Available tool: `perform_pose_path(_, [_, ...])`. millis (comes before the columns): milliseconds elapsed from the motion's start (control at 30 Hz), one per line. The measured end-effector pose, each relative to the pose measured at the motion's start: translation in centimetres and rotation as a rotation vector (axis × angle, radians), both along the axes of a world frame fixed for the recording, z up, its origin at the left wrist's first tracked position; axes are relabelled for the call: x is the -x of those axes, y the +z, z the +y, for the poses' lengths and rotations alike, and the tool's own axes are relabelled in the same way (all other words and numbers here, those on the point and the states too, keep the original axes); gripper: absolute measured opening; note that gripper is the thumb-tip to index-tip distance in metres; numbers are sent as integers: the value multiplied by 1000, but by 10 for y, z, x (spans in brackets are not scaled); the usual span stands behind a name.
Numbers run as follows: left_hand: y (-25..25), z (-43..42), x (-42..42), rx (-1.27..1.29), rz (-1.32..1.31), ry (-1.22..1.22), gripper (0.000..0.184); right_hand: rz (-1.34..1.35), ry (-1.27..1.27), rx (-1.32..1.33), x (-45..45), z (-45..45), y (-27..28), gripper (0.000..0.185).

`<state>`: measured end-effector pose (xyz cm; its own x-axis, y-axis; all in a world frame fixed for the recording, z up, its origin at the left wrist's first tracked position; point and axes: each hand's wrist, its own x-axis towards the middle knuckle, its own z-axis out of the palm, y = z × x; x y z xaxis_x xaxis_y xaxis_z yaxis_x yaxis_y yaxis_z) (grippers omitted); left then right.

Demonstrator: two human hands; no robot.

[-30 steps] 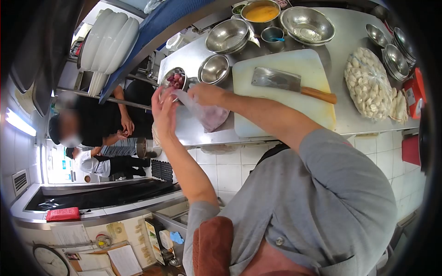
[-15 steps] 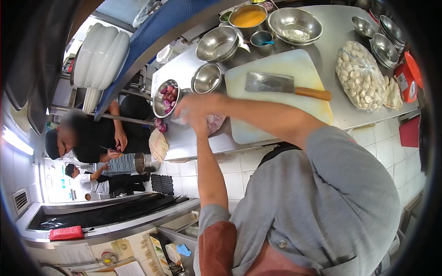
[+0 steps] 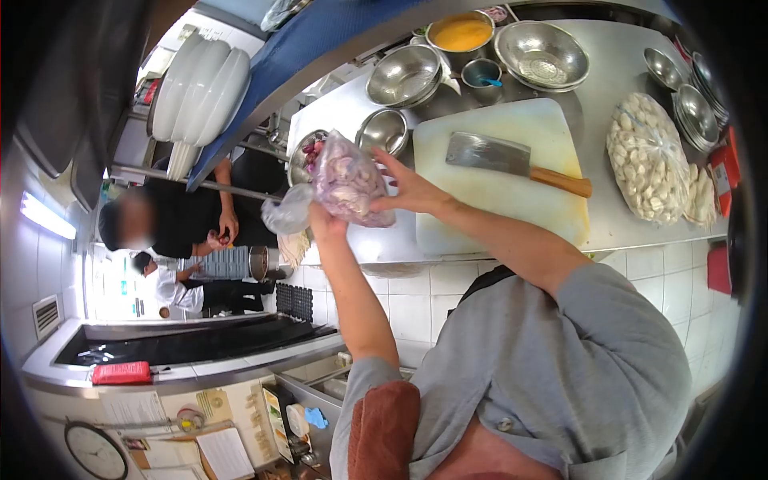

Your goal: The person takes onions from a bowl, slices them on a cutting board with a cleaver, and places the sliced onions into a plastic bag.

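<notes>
A clear plastic bag of peeled shallots [image 3: 350, 178] is lifted between my two hands, just left of the cutting board. My left hand [image 3: 326, 224] is closed round its lower side, by the loose bunched end of the plastic [image 3: 287, 211]. On the bag's right side, my right hand [image 3: 412, 190] has its thumb and fingers against it. Behind the bag, a steel bowl with unpeeled red shallots [image 3: 306, 160] is partly hidden. The cutting board [image 3: 512, 208] lies beside my right hand, with a cleaver [image 3: 490, 150] flat on it.
Steel bowls [image 3: 404, 76] and a pot of orange liquid [image 3: 462, 34] stand along the table's back. A large bag of garlic [image 3: 642, 160] sits at right. Across the table's left end, a co-worker in black [image 3: 188, 212] handles something small. A blue-edged shelf [image 3: 296, 60] hangs overhead at left.
My hands were together over the bag, which lay low by the board. Now they are apart with the bag raised between them. The camera view has shifted slightly.
</notes>
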<state>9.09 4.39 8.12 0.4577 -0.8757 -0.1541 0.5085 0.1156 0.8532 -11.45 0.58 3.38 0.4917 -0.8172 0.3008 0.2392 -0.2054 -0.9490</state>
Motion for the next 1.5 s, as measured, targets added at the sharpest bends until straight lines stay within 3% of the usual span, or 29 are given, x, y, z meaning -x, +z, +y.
perform_pose_path(33, [-7, 0, 7, -23, 11, -33, 47, -65, -46, 169, -7, 1, 4, 108])
perform_pose_path(167, [-34, 6, 10, -59, 26, -222, 45, -192, 43, 26, 2, 6, 10, 109])
perform_pose_path(400, [-17, 23, 25, -83, -28, -181, 43, -144, 65, -29, 1, 12, 17, 106])
perform_pose_path(600, [1, 4, -9, -218, -63, -126, 43, -108, 292, -90, -11, -22, 15, 107])
perform_pose_path(667, [-5, -9, -18, -265, -111, -36, 47, 316, 241, -163, 11, -34, 3, 107])
perform_pose_path(767, [-40, -31, -47, -670, -722, 64, 56, 422, 166, -296, 50, -40, -17, 100])
perform_pose_path(800, [-56, -38, -56, -665, -700, 81, 56, 446, 181, -295, 65, -41, -20, 96])
perform_pose_path(867, [-80, -40, -74, -679, -1213, -23, 55, 430, 150, -275, 88, -39, -30, 86])
perform_pose_path(900, [-83, -41, -81, -684, -1173, 19, 55, 414, 164, -278, 101, -36, -29, 80])
perform_pose_path(967, [-86, -37, -91, -740, -1375, -137, 53, 360, 200, -271, 129, -29, -26, 69])
perform_pose_path(1000, [-87, -31, -90, -740, -1317, -86, 53, 318, 220, -266, 144, -23, -25, 65])
perform_pose_path(1067, [-84, -19, -89, -865, -1555, -125, 52, 332, 227, -299, 172, -10, -20, 56])
perform_pose_path(1100, [-98, -22, -101, -869, -1541, -59, 54, 317, 226, -305, 184, -5, -20, 55])
perform_pose_path(1200, [-80, -16, -87, -899, -1418, 6, 56, 309, 165, -315, 215, 9, -15, 52])
perform_pose_path(1333, [-144, -17, -132, -860, -1478, 285, 53, 325, 114, -322, 246, 20, -18, 50])
perform_pose_path(1433, [-158, 0, -140, -768, -1467, 137, 50, 319, 64, -375, 268, 30, -15, 51])
perform_pose_path(1500, [-151, 15, -126, -661, -1071, 272, 47, 313, 17, -408, 278, 35, -20, 47])
